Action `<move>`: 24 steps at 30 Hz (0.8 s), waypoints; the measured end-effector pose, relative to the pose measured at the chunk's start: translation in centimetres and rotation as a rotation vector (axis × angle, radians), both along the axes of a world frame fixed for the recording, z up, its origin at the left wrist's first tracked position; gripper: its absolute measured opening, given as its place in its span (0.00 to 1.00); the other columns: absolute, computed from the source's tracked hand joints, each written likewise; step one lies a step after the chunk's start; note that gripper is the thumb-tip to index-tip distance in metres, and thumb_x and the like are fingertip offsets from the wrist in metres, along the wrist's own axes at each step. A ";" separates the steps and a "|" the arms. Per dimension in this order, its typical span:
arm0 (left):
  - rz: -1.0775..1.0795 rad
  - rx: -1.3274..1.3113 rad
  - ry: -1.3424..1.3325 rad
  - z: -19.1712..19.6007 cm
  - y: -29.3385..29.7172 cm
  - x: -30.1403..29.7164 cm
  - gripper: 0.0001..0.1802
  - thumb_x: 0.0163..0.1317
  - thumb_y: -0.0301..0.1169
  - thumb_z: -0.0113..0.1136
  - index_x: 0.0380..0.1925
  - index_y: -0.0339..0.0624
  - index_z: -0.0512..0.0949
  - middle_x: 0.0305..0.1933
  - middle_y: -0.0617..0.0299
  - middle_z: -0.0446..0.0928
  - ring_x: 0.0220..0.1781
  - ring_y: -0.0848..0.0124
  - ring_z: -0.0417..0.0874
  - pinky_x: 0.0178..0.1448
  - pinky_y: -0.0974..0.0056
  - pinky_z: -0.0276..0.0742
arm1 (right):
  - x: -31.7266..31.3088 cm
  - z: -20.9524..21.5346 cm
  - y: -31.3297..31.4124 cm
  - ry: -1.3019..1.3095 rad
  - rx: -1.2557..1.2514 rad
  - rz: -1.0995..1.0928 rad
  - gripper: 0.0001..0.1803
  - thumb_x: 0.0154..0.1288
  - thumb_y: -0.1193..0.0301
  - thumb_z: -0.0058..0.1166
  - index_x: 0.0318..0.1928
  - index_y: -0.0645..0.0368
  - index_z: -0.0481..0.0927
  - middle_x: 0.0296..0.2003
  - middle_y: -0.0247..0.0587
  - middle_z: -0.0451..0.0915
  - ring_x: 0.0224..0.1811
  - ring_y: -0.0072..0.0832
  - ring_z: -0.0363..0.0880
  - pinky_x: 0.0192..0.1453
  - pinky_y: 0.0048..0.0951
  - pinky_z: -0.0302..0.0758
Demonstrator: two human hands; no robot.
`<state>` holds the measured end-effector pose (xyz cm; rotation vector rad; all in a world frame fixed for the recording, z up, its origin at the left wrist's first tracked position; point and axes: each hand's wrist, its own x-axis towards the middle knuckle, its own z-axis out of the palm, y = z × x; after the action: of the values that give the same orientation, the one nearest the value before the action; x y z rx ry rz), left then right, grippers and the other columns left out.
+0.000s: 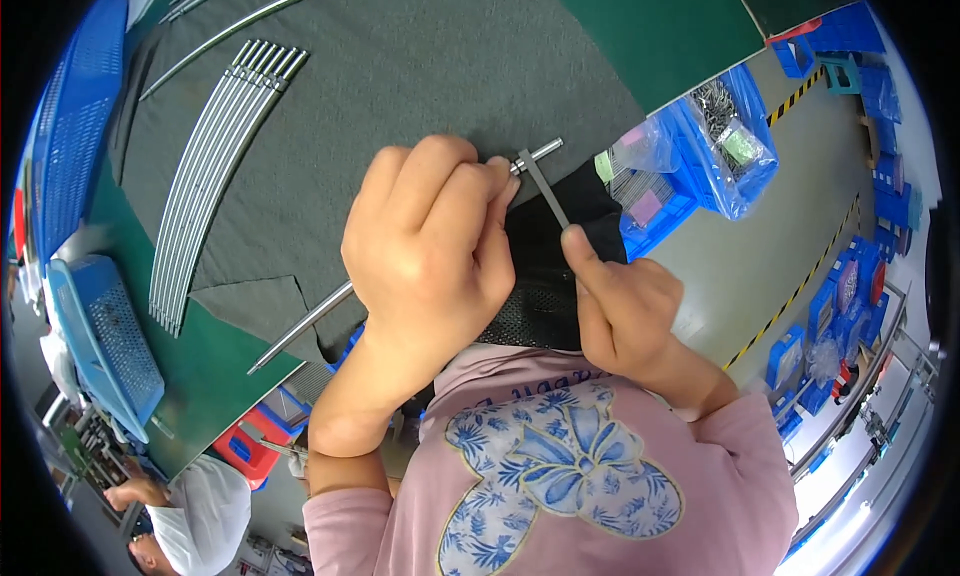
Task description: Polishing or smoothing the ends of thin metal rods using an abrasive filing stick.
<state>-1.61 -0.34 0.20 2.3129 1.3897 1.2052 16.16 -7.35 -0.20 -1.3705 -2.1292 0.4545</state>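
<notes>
My left hand point(425, 241) is closed in a fist round a slim metal rod point(305, 328). The rod slants from a tapered lower-left end up to the right, where its stepped, narrower end sticks out past my fingers. Thumb on top, my right hand point(630, 306) grips a thin flat metal tool point(546, 191). The tool's far end meets the rod just beyond my left fingers; whether it fits around the rod or lies against it I cannot tell. On the grey cloth point(400, 71) to the left lies a row of similar metal rods point(215, 176), side by side.
Blue bins with bagged small metal parts point(720, 126) stand at the right of the green table point(650, 26). Blue perforated baskets point(110, 326) line the left edge. A red bin point(250, 446) sits below the table. Another person point(200, 516) works at lower left.
</notes>
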 end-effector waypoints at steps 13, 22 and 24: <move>-0.013 0.015 0.021 0.1 0.1 0.1 0.10 0.42 0.20 0.66 0.26 0.40 0.79 0.29 0.62 0.74 0.27 0.63 0.72 0.29 0.62 0.69 | -1.3 -1.0 3.6 0.081 0.214 0.019 0.26 0.52 0.86 0.53 0.55 0.68 0.78 0.19 0.35 0.74 0.13 0.27 0.67 0.20 0.30 0.60; -0.016 0.001 0.066 0.3 -0.2 -0.5 0.09 0.46 0.20 0.68 0.29 0.40 0.81 0.28 0.62 0.72 0.27 0.65 0.70 0.29 0.63 0.66 | 1.1 -6.1 -0.3 0.150 0.328 -0.038 0.26 0.49 0.80 0.50 0.53 0.64 0.81 0.12 0.28 0.61 0.11 0.27 0.59 0.19 0.27 0.60; -0.018 -0.004 0.077 0.4 -0.3 -0.6 0.09 0.46 0.21 0.68 0.29 0.40 0.81 0.28 0.62 0.72 0.27 0.65 0.70 0.29 0.63 0.65 | 0.8 -6.2 -0.5 0.317 0.247 -0.109 0.24 0.55 0.80 0.48 0.55 0.67 0.78 0.13 0.29 0.61 0.12 0.27 0.60 0.20 0.27 0.61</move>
<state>-2.18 -0.62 0.60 2.3875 1.3921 1.1180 16.98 -7.81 -6.39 -1.1806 -1.7783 0.3279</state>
